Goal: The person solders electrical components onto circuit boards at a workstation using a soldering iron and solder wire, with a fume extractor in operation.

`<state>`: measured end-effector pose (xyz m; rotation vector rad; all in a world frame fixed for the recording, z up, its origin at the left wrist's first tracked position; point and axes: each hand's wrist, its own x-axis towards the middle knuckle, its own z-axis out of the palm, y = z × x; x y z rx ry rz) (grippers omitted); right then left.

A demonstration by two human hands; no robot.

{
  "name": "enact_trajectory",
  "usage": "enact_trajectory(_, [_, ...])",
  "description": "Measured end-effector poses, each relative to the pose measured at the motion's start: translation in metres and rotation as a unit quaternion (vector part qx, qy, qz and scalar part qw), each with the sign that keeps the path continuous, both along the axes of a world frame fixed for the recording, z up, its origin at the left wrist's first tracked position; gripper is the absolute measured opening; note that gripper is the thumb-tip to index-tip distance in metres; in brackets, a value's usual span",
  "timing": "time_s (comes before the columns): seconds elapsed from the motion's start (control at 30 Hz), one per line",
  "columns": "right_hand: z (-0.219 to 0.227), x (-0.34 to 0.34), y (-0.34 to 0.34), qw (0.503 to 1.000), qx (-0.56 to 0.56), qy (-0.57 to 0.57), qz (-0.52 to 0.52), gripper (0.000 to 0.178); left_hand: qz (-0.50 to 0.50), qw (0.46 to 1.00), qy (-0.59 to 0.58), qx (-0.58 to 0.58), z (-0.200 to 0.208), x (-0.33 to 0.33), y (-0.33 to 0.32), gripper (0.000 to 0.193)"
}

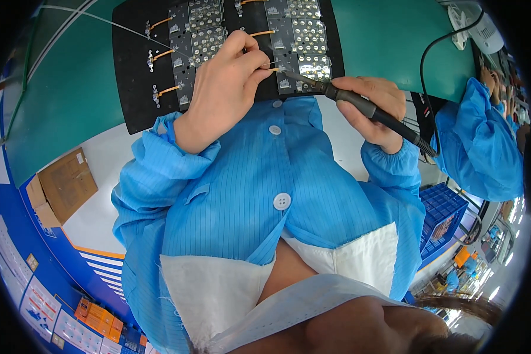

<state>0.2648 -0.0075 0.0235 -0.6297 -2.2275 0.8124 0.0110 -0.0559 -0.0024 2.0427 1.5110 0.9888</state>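
Our left hand [227, 88] seemingly pinches a thin wire [276, 61]; our right hand [379, 106] grips the soldering iron [357, 103], tip [291, 76] at the board [285, 86] between; we should hold these 2 hands steady.

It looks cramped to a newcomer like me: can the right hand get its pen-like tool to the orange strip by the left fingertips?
Probably yes: the right hand holds the soldering iron, tip close to the orange strip; the left hand sits on the opposite side, leaving the way free.

The blue pinstriped smock [230, 194] has white buttons [282, 201]
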Motion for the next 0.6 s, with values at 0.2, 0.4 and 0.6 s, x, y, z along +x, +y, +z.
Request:
enact_trajectory(0.2, [0.0002, 0.0004, 0.0034, 1.000, 0.009, -0.002, 0.000, 0.026, 0.006, 1.000, -0.014, -0.003, -0.0006, 0.0003, 0.0009, 0.007])
enact_trajectory(0.4, [-0.0002, -0.0007, 0.0039, 1.000, 0.005, -0.010, 0.008, 0.027, 0.008, 1.000, -0.018, -0.005, -0.0001, -0.0019, -0.0004, 0.007])
enact_trajectory(0.6, [0.0014, 0.0006, 0.0048, 1.000, -0.005, -0.013, 0.017, 0.026, 0.013, 1.000, -0.019, -0.002, -0.0006, -0.0023, -0.0002, 0.007])
